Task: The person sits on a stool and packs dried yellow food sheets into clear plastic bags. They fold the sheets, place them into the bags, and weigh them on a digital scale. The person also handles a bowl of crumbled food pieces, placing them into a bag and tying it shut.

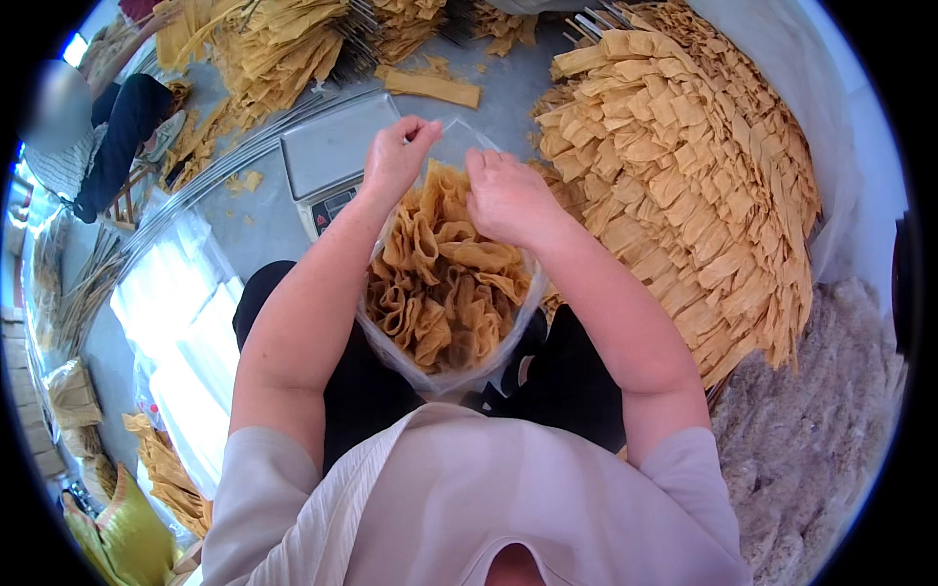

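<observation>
Between my knees stands a clear plastic bag, its mouth facing up. Crinkled, folded yellow-brown sheets that look like dried tofu skin fill it. My left hand pinches the far left part of the bag's rim between thumb and fingers. On the far right of the mouth, my right hand grips the rim, fingertips turned inward and partly hidden. Both hands are above the sheets, a short gap apart. Just beyond my left forearm sits a digital scale with a metal pan.
A tall heap of dried sheets rises at right, beside a crumpled plastic-covered mass. Another sheet pile lies far left, near a seated person. Thin rods cross the floor. Clear plastic bags lie at left.
</observation>
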Demonstrator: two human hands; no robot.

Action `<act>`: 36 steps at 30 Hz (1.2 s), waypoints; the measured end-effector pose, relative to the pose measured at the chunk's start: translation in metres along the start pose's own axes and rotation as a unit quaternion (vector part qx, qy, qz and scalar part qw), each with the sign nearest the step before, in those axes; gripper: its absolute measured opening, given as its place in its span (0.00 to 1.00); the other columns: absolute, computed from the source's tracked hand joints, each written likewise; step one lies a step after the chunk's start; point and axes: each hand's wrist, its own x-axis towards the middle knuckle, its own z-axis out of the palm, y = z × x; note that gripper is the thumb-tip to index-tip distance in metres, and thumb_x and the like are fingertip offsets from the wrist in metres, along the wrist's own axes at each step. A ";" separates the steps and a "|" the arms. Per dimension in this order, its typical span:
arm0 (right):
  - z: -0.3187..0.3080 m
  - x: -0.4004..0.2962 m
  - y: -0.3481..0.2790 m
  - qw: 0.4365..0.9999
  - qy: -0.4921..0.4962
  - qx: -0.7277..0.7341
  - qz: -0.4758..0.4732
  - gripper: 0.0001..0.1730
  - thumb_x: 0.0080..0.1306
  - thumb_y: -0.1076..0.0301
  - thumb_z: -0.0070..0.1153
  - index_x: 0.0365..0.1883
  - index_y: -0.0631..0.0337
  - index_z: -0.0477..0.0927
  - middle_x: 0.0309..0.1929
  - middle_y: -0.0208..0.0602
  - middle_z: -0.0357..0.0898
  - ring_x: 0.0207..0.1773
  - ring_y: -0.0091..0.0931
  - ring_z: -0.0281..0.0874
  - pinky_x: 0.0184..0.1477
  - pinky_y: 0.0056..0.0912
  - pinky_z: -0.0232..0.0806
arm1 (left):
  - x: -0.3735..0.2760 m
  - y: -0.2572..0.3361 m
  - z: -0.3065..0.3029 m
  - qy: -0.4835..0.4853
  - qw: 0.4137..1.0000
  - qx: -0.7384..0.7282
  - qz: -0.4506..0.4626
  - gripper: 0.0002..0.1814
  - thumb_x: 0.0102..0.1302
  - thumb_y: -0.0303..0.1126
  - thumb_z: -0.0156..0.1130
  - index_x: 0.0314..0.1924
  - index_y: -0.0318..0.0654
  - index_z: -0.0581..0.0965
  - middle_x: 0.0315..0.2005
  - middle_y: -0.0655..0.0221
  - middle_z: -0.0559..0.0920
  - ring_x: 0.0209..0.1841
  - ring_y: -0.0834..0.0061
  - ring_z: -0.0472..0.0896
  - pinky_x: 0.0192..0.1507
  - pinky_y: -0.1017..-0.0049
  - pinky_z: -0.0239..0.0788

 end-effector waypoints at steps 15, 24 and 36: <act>0.072 0.007 0.035 0.980 0.135 0.139 0.048 0.21 0.65 0.69 0.43 0.56 0.67 0.68 0.51 0.57 0.73 0.52 0.50 0.71 0.55 0.47 0.65 | -0.019 0.012 -0.002 -0.043 0.996 -0.073 0.006 0.13 0.64 0.40 0.63 0.34 0.36 0.82 0.21 0.78 0.75 0.27 0.85 0.67 0.30 0.79 0.61; 0.088 0.002 0.034 0.981 0.095 0.167 0.038 0.25 0.65 0.67 0.41 0.60 0.66 0.65 0.54 0.62 0.71 0.56 0.50 0.70 0.57 0.46 0.65 | -0.022 0.005 -0.006 -0.022 0.990 -0.134 -0.022 0.11 0.66 0.38 0.62 0.34 0.38 0.82 0.25 0.83 0.75 0.28 0.90 0.65 0.30 0.85 0.56; 0.097 -0.025 -0.010 0.983 0.135 0.110 0.064 0.26 0.64 0.72 0.43 0.62 0.66 0.63 0.58 0.60 0.68 0.62 0.49 0.65 0.64 0.44 0.58 | -0.027 0.009 -0.018 0.003 0.982 -0.148 -0.121 0.11 0.67 0.40 0.61 0.33 0.40 0.82 0.22 0.84 0.73 0.25 0.90 0.61 0.29 0.84 0.53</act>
